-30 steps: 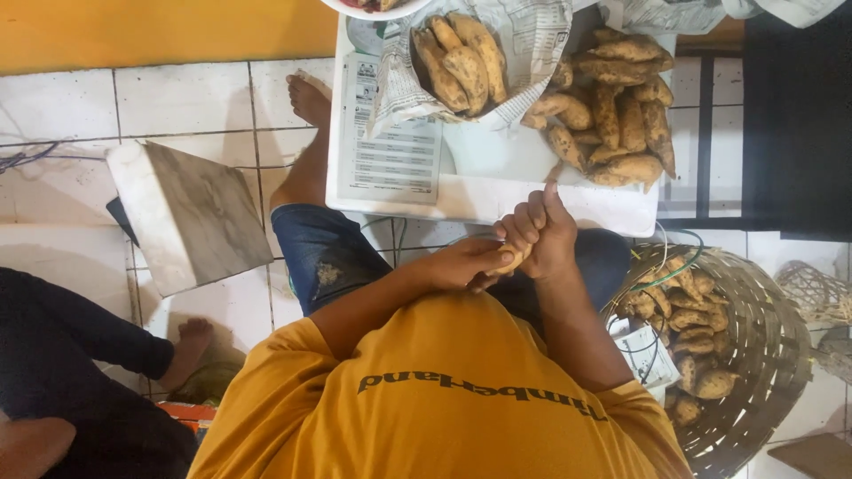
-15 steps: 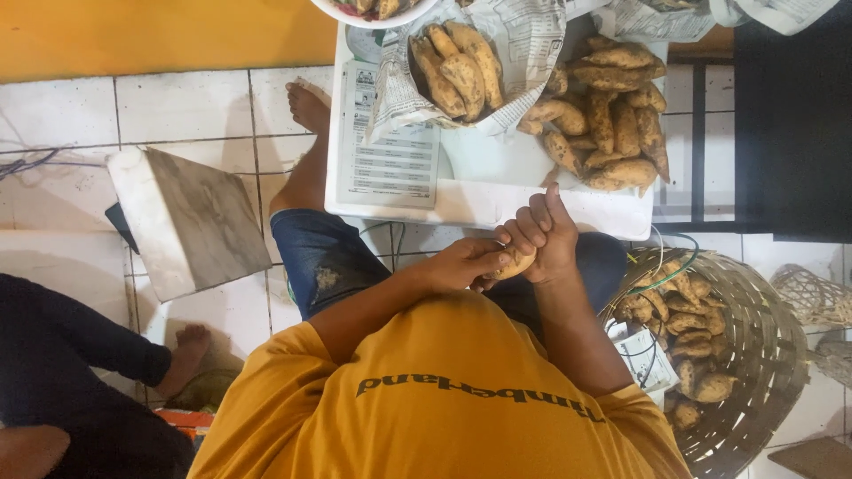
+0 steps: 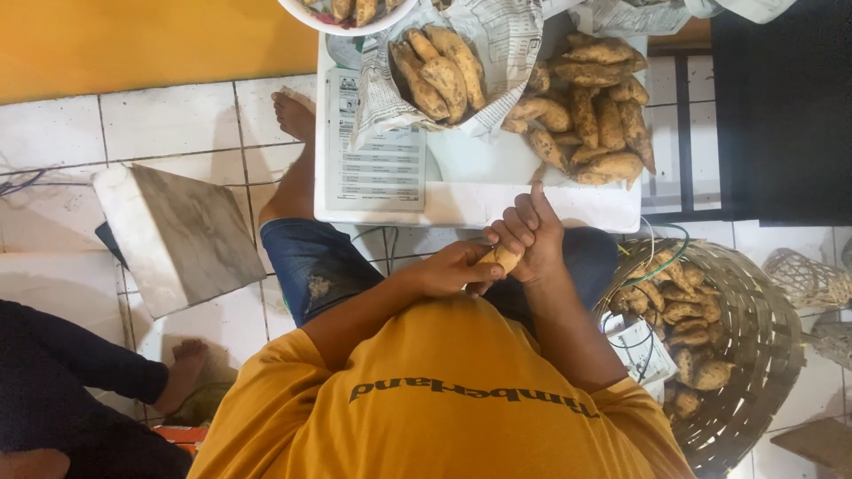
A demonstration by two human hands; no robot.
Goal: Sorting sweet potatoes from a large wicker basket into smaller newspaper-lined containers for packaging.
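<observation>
I sit on the tiled floor in a yellow shirt and denim shorts, and both hands meet over my lap. My left hand and my right hand close together around one small yellowish fruit, of which only a tip shows. My right fingers point up toward the edge of the low white table. On the table lies a pile of brown-spotted yellow fruits. More fruits sit in a newspaper wrap beside the pile.
A white bowl of fruit pieces sits at the table's far edge. A woven basket with more fruits stands at my right. A marble slab lies on the floor at left. Another person's dark-clothed leg and bare foot are at lower left.
The hands stay together on the fruit, with only slight shifts of the right fingers. The view has drifted a little.
</observation>
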